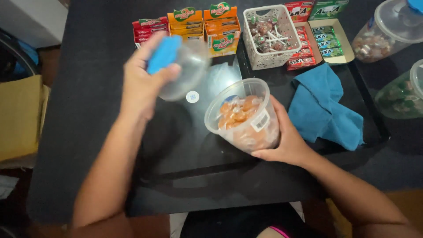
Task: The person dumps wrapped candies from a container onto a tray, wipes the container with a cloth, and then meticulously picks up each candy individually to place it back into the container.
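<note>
Basically: clear plastic jar (244,117) of orange wrapped candies sits near centre of the black table (88,110), tilted w/ its open mouth toward the camera-left, lid off. White barcode label on its side. Right hand (286,143) cups the jar from the right/under side, fingers wrapped on the wall, grasping it.

Left hand (143,83) is raised above the table, left of the jar, clenched on the clear lid (187,70) by its blue knob (164,53); thumb over the knob. Lid is blurred, held apart from the jar, no contact w/ the rim. Small round white sticker (192,96) lies on the table btwn lid and jar.

Outward: blue cloth (324,108) crumpled just right of the right hand, on the table. Behind the jar, white lattice basket (267,59) w/ lollipops. Left of it, orange candy boxes (205,26) stacked, then red candy boxes (150,28). Right of basket, open cardboard tray (348,56) w/ red and green candy packs in rows.

Far right: another clear jar (387,31) of mixed wrapped candies, lid on, blue knob at frame corner. Below it a jar of green candies (403,94), cut by frame edge, lid state can't tell fully.

Left edge: yellow-brown bag-like item (20,114) off the table, details unclear.
</note>
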